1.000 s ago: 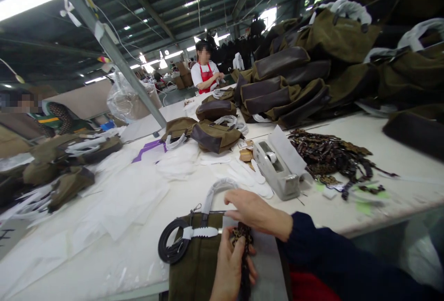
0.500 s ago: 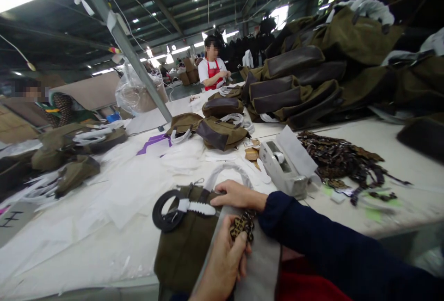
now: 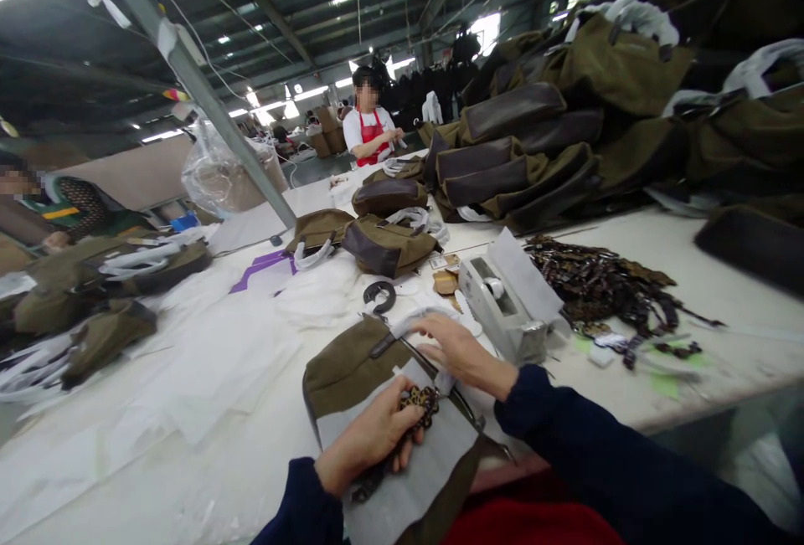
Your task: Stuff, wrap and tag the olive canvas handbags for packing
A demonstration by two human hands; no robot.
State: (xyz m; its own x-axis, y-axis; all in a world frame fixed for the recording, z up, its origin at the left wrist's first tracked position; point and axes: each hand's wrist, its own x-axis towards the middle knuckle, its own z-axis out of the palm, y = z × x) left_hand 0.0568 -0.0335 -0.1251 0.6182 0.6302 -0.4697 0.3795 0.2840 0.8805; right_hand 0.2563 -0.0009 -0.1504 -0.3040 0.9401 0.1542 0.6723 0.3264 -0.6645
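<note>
In front of me lies an olive-green bag (image 3: 352, 361) with a pale grey sheet (image 3: 433, 457) over its lower side. My left hand (image 3: 383, 428) is closed around a leopard-patterned, flower-shaped charm (image 3: 420, 401), with a dark strap end (image 3: 364, 491) hanging below the palm. The charm is held above the sheet. My right hand (image 3: 456, 352) rests at the bag's top edge, over the white-wrapped handle (image 3: 402, 323). Its fingers are slightly bent and apart, partly covering the handle. Just beyond the bag sits a black coiled strap (image 3: 380, 297) on the table.
A grey tape dispenser (image 3: 502, 302) stands right of my right hand, by a heap of patterned charms (image 3: 603, 277). Brown bags (image 3: 528, 151) are piled at back right. White sheets (image 3: 207, 352) cover the table's left. A co-worker in a red apron (image 3: 370, 126) stands beyond.
The black coil has gone from the bag's top to the table behind it. The bag is turned, showing its other end, and my left hand has moved slightly left and up with the charm.
</note>
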